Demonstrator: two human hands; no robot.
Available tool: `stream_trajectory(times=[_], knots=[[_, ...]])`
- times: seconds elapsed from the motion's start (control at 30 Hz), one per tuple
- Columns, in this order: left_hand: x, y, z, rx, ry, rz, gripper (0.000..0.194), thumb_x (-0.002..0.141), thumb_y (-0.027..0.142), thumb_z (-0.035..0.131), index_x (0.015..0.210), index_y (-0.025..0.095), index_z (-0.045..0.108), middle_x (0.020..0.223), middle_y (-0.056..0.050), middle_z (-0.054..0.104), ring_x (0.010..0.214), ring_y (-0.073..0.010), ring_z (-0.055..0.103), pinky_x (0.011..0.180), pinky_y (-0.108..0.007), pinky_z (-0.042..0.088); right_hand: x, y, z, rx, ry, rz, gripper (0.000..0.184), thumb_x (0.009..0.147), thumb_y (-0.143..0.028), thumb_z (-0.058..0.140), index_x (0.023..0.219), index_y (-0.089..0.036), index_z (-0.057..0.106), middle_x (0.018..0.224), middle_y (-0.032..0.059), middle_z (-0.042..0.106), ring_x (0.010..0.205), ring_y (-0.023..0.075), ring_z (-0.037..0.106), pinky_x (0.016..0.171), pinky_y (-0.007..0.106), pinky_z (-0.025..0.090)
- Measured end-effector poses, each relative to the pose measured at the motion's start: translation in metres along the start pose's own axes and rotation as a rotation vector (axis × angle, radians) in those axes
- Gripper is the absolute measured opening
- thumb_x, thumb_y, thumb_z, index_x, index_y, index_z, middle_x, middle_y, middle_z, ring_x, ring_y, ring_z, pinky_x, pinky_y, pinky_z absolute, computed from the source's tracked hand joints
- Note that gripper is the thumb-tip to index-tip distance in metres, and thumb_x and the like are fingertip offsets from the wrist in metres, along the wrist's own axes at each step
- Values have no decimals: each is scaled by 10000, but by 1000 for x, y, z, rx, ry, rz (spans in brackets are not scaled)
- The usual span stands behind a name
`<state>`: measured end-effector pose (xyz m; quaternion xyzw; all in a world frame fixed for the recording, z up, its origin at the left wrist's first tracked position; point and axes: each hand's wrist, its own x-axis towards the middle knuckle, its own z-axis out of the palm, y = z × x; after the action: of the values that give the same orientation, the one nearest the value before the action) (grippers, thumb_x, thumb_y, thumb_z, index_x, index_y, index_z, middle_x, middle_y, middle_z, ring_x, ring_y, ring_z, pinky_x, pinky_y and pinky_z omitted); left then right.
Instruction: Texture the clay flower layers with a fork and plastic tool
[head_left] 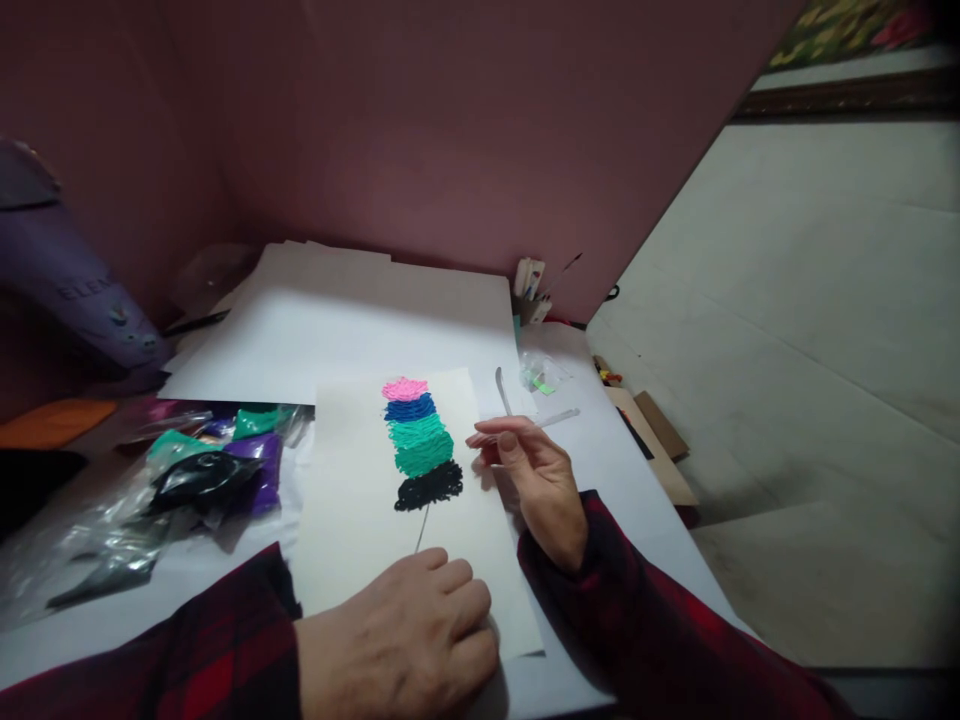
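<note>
A sheet of cream paper [352, 470] bears stacked bands of textured modelling clay: pink [405, 388], dark blue [410, 407], green [421, 443] and black [429, 487]. My left hand [401, 635] rests on the lower part of the sheet, its fingers curled in; what they hold, if anything, is hidden. A thin dark line runs from the black band down to this hand. Beside the green band, my right hand [536, 475] has thumb and fingers drawn together around a slim clear plastic modelling tool [561, 416], whose end sticks out behind the fingers. Another slim tool [501, 388] lies just beyond.
Large white sheets [360, 310] lie behind the paper. Bags of coloured clay [217, 470] and a purple bottle [82, 280] are on the left. Back right are pens [529, 280] and a crumpled clear wrapper [544, 375]. The table's right edge drops to cardboard [652, 440].
</note>
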<state>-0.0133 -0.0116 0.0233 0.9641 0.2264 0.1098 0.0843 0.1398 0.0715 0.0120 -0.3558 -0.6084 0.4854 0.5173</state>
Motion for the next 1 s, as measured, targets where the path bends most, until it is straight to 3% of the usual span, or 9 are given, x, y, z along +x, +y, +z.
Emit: stream_trajectory(times=[0.13, 0.37, 0.67, 0.9, 1.0], knots=[[0, 1, 1, 9, 13, -11, 38, 849, 183, 522, 815, 167, 513, 787, -37, 555, 661, -174, 444, 568, -326, 359, -3, 3, 2, 24, -101, 7, 207, 886, -332, 520, 942, -194, 664, 869, 51, 645, 695, 122, 577, 606, 262, 480], [-1, 2, 2, 45, 39, -11, 105, 832, 177, 565, 761, 175, 487, 754, -30, 550, 645, -166, 447, 561, -316, 351, -5, 8, 4, 103, -9, -26, 180, 890, -294, 525, 943, -182, 655, 817, 51, 648, 636, 118, 580, 585, 275, 483], [0, 2, 0, 55, 43, -21, 87, 832, 182, 578, 793, 175, 500, 761, -25, 556, 651, -166, 457, 560, -318, 361, -10, 5, 4, 74, -8, -135, 183, 889, -292, 520, 939, -189, 663, 796, 46, 649, 630, 124, 584, 589, 289, 494], [-2, 0, 4, 58, 38, -9, 76, 844, 182, 554, 789, 171, 503, 751, -22, 548, 650, -164, 450, 574, -317, 357, -2, 14, 5, 61, 19, 41, 199, 860, -330, 565, 895, -159, 660, 767, 44, 635, 592, 109, 569, 539, 256, 469], [-3, 1, 5, 70, 47, -21, 91, 845, 196, 550, 774, 173, 497, 747, -22, 542, 648, -164, 442, 574, -321, 351, -3, 13, 5, 73, 20, 21, 188, 864, -318, 562, 899, -160, 657, 745, 42, 637, 587, 112, 570, 544, 261, 468]])
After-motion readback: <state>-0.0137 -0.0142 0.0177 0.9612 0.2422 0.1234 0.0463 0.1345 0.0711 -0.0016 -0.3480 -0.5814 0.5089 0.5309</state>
